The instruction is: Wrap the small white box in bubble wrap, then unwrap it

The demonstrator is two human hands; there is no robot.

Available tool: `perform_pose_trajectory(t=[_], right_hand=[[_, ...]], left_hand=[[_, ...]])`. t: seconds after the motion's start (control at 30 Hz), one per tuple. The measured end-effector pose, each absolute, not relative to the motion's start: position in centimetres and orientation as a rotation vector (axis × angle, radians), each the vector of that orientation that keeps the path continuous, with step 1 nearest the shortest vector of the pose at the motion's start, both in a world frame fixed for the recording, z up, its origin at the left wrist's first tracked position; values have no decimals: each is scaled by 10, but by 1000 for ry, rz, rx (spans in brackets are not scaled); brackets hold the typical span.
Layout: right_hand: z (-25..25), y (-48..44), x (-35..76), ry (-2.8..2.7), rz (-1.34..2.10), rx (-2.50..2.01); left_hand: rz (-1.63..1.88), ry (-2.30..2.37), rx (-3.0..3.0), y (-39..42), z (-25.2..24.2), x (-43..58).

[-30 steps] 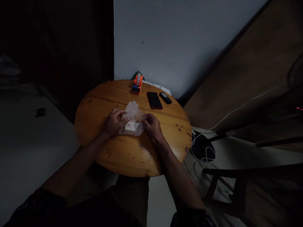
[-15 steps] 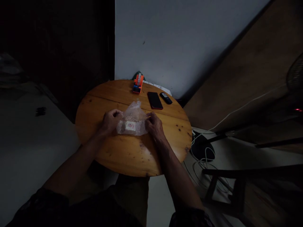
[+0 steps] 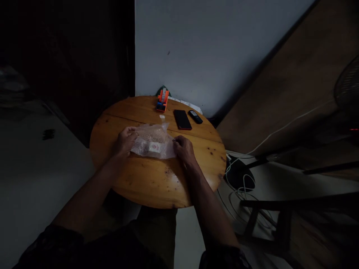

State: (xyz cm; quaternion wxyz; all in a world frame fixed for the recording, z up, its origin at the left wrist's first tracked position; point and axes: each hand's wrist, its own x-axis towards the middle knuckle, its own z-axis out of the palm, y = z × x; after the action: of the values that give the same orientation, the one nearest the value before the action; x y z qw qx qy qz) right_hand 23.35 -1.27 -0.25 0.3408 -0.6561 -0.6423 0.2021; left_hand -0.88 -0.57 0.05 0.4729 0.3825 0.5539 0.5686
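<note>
At the far side of your counter (image 3: 151, 186) you have an orange tape dispenser (image 3: 162, 100), and to its right a dark slab-shaped phone (image 3: 182, 120) lies just beside a smaller black handset (image 3: 195, 116). Beyond them you face a pale wall (image 3: 218, 48). On your right, a white cable (image 3: 276, 130) runs down to loops on the floor (image 3: 187, 239), near a dark wooden frame (image 3: 269, 203), with a fan (image 3: 349, 84) farther off.

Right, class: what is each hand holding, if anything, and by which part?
The left hand holds the left side of the crinkled clear plastic bubble wrap; the right hand holds its right edge. Neither grips the small white box between them.
</note>
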Motion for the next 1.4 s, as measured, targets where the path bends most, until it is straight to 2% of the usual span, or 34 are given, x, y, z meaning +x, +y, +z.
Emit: perform_pose_trajectory(t=[0.23, 0.47, 0.8, 1.13, 1.27, 1.4], right_hand=[[-2, -20, 227, -1810, 391, -1537], [-2, -19, 225, -1973, 516, -1392], [-18, -10, 229, -1849, 552, -1345], [-15, -7, 228, -1511, 620, -1518], [-15, -4, 228, -1494, 639, -1598], [-15, -3, 227, -1507, 619, -1638]], left_hand=[[1457, 1369, 1143, -8, 1, -6], [1252, 1415, 1376, -13, -1, -8], [1262, 1470, 1426, -22, 10, -4], [1375, 1299, 876, -9, -1, -6], [1348, 1355, 976, -7, -4, -9], [1429, 1580, 1350, -3, -7, -13]])
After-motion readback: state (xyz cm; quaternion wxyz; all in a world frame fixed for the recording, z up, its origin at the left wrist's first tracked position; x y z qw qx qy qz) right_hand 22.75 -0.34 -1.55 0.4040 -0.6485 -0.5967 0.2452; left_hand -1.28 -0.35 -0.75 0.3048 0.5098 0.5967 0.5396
